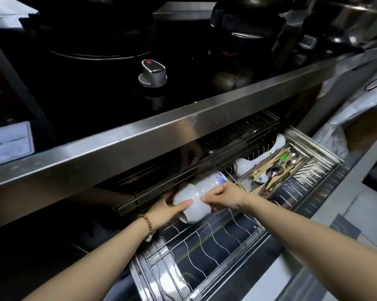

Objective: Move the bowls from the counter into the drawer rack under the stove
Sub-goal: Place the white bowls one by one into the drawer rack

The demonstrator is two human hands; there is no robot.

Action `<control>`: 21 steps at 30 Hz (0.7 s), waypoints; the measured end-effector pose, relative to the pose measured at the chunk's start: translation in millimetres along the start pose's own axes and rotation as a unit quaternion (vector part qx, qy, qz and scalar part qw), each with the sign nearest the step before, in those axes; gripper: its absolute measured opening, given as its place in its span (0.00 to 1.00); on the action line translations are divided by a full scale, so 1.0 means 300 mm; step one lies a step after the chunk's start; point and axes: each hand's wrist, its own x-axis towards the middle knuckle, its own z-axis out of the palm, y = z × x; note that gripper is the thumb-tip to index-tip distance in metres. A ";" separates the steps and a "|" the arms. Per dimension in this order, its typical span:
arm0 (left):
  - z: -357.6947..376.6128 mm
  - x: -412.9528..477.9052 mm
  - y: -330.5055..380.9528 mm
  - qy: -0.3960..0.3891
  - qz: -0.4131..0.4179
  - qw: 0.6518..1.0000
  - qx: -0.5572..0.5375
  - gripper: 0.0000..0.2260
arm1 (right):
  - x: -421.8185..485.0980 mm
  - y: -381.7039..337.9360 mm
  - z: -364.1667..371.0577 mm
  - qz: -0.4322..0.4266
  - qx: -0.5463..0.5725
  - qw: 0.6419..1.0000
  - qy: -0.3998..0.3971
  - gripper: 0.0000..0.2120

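A row of white bowls lies on its side in the wire drawer rack, pulled out below the stove. The bowl at the far end of the row carries a blue pattern. My left hand, with a bead bracelet on its wrist, grips the near end of the row from the left, thumb across the front. From the right, my right hand pinches the bowls' rims. More white bowls lie deeper in the rack.
A steel cutlery tray with chopsticks and spoons fills the drawer's right side. The steel counter edge overhangs the drawer's back. On the black stove above are a knob and dark pots. A cabinet front stands at right.
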 end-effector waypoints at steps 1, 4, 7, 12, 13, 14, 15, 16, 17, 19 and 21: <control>0.003 0.009 -0.006 0.005 -0.001 1.000 -0.002 0.34 | 0.014 0.013 0.002 -0.001 0.009 1.000 0.014 0.08; 0.013 0.028 -0.022 0.013 0.001 1.000 -0.005 0.37 | 0.046 0.051 0.012 -0.002 0.012 0.999 0.050 0.17; 0.028 0.038 -0.029 0.019 0.007 1.000 -0.008 0.35 | 0.072 0.084 0.014 -0.007 0.009 0.997 0.074 0.15; 0.050 0.070 -0.024 0.027 0.014 1.000 0.002 0.34 | 0.101 0.111 0.002 0.010 0.028 0.994 0.102 0.07; 0.055 0.077 -0.023 0.027 0.015 1.000 0.004 0.34 | 0.104 0.115 0.000 0.014 0.024 0.994 0.104 0.07; 0.059 0.084 -0.023 0.026 0.016 1.000 0.003 0.34 | 0.107 0.119 -0.002 0.018 0.021 0.994 0.105 0.07; 0.064 0.090 -0.022 0.027 0.016 1.000 0.005 0.34 | 0.109 0.123 -0.005 0.023 0.019 0.994 0.105 0.07; 0.066 0.096 -0.023 0.028 0.013 0.999 0.010 0.34 | 0.112 0.126 -0.008 0.028 0.018 0.994 0.104 0.07; 0.068 0.102 -0.025 0.029 0.011 0.999 0.016 0.34 | 0.114 0.127 -0.010 0.031 0.013 0.994 0.103 0.07; 0.068 0.111 -0.032 0.031 0.010 0.999 0.028 0.34 | 0.117 0.130 -0.011 0.032 0.001 0.994 0.100 0.07; 0.071 0.115 -0.037 0.033 0.020 0.999 0.033 0.34 | 0.119 0.132 -0.011 0.029 -0.002 0.995 0.097 0.07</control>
